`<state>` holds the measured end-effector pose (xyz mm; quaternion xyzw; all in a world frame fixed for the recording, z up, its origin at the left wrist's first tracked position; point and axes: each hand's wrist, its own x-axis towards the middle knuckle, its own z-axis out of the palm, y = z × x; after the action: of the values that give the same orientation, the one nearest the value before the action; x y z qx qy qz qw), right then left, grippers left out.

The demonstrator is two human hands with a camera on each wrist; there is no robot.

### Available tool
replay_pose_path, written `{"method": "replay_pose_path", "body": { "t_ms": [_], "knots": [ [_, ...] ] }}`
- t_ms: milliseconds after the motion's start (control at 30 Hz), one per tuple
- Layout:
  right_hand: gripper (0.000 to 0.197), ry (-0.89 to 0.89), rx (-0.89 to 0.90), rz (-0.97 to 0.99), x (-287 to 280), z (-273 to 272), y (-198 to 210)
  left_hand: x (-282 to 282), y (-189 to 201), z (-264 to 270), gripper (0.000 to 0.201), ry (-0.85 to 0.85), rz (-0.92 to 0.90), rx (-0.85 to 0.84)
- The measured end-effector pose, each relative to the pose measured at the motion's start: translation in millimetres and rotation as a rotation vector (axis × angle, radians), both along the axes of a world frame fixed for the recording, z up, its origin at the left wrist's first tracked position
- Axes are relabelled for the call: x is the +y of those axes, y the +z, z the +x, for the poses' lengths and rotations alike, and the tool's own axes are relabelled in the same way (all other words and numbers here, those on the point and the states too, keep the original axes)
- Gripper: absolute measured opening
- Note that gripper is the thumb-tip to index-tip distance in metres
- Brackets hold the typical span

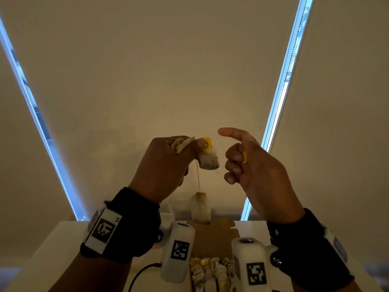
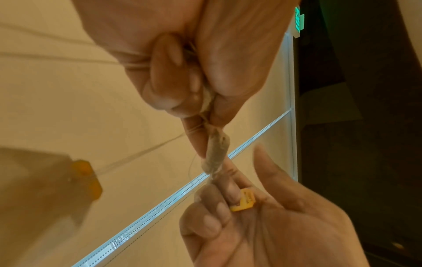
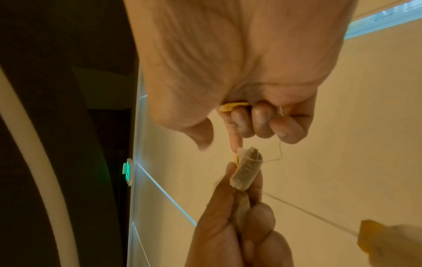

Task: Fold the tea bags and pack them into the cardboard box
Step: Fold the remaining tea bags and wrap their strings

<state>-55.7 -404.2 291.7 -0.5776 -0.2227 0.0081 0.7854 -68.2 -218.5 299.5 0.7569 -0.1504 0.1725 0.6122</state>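
Observation:
Both hands are raised above the table. My left hand (image 1: 195,146) pinches a folded tea bag (image 1: 208,161) with a yellow tag (image 1: 207,143) at the thumb, and a second bag (image 1: 181,144) sticks out between its fingers. A third tea bag (image 1: 200,207) dangles on a string below that hand. My right hand (image 1: 233,163) has its index finger stretched out, the other fingers curled round a small yellow tag (image 1: 244,157). In the right wrist view a thin string (image 3: 279,153) runs from those fingers to the folded tea bag (image 3: 246,171). The open cardboard box (image 1: 210,237) lies below.
Rows of folded tea bags (image 1: 210,270) fill the box between my wrists. A black cable (image 1: 143,270) lies on the white table (image 1: 52,249) left of the box. Beige roller blinds (image 1: 168,70) hang straight ahead behind the table.

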Motion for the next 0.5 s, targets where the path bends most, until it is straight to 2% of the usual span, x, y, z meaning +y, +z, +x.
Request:
{"method": "replay_pose_path", "body": {
  "t_ms": [167,333,500],
  "knots": [
    [0.031,-0.021,0.088,0.039,-8.4,4.1,-3.2,1.9,-2.5,3.6,0.027,-0.015,0.007,0.009],
    [0.029,-0.021,0.088,-0.046,-14.2,7.5,-6.5,0.6,-2.9,5.9,0.016,-0.065,-0.002,0.007],
    [0.028,-0.183,0.018,-0.207,-11.3,10.2,-7.2,0.0,-2.5,6.7,0.015,-0.087,0.078,-0.028]
  ]
}}
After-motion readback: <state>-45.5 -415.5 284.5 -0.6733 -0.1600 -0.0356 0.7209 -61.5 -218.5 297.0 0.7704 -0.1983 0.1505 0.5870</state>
